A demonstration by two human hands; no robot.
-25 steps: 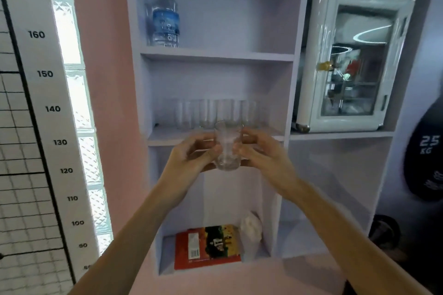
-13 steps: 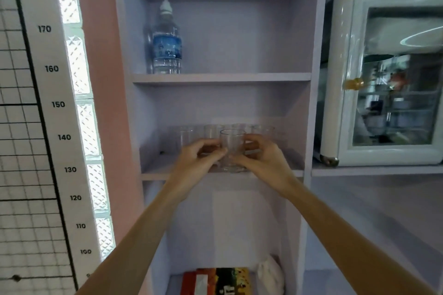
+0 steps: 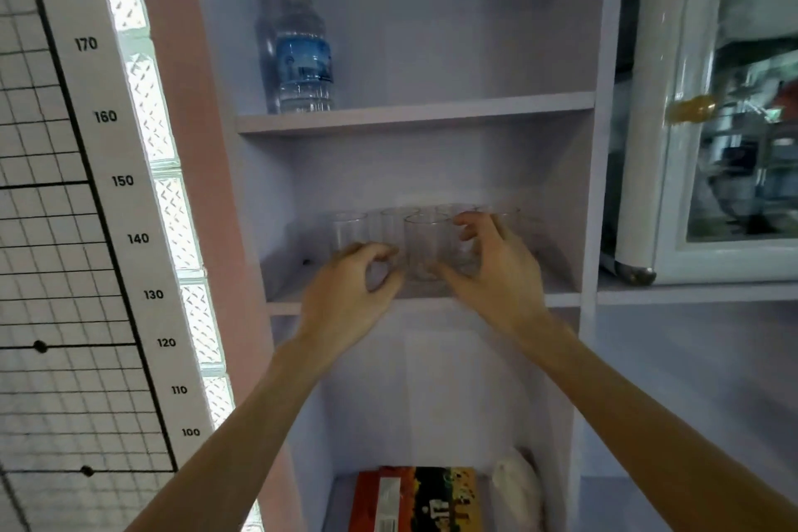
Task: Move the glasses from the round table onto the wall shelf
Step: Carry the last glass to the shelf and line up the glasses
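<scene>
A clear glass (image 3: pixel 425 246) stands upright on the middle board of the lilac wall shelf (image 3: pixel 561 299), near its front edge. Several more clear glasses (image 3: pixel 349 229) stand in a row just behind it. My left hand (image 3: pixel 354 287) hovers at the glass's left, thumb and forefinger curled, a small gap from the glass. My right hand (image 3: pixel 490 268) is at its right, fingers spread and loose around the glass's side, not clamped on it. The round table is out of view.
A water bottle (image 3: pixel 302 52) stands on the board above. A white mini fridge (image 3: pixel 712 121) with a glass door fills the compartment to the right. A red and black box (image 3: pixel 414 501) and a white bag (image 3: pixel 516 488) lie on the low board. A height chart (image 3: pixel 86 186) hangs at left.
The glass, carried in both hands below shelf level, went up and onto the middle board. Both hands have now loosened and drawn slightly away from it.
</scene>
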